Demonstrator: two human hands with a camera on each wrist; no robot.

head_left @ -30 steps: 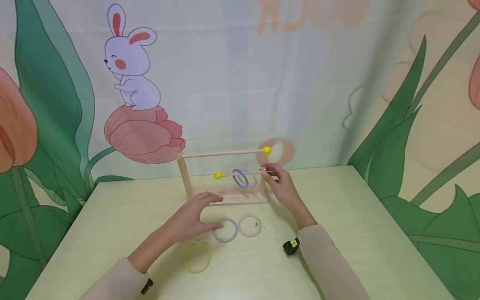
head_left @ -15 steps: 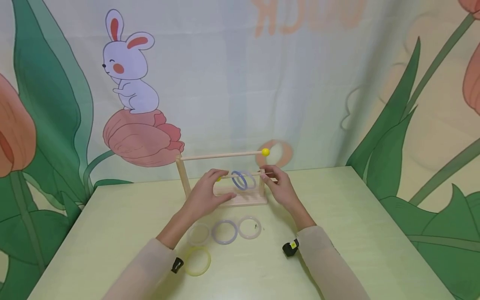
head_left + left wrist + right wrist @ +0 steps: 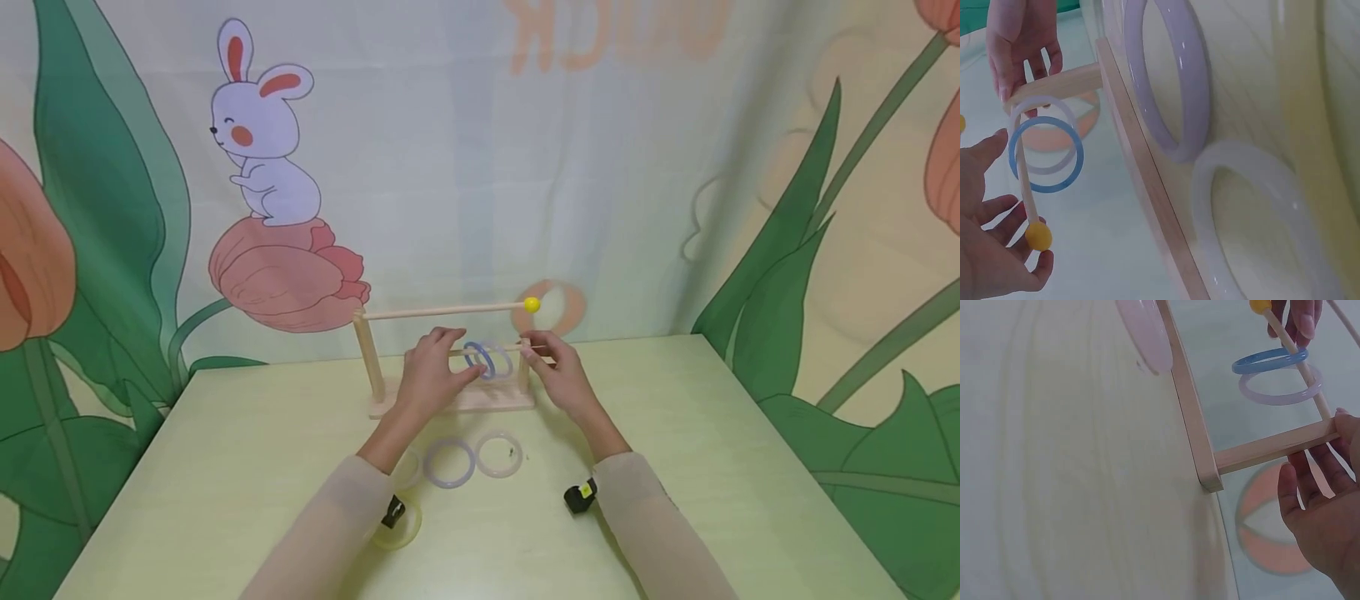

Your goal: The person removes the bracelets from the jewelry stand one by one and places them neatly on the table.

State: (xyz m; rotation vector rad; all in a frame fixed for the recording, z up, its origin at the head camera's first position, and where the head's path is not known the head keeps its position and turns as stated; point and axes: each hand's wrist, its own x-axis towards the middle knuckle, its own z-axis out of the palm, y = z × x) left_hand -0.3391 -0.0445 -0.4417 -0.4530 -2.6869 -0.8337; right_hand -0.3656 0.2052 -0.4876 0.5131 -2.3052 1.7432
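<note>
On the stand [image 3: 495, 402], one post [image 3: 1272, 449] is pinched by the right hand [image 3: 558, 377], blue ring [image 3: 1080, 154] ungripped beside the loose left hand [image 3: 431, 379]!

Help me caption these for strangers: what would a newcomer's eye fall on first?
In the head view, probably the big white rabbit printed at upper left on the backdrop, sitting on a pink flower. Next, the wooden stand at centre on the table: a yellow ball tips its upper rod, and a blue ring and a pale ring hang on the lower rod.
</note>
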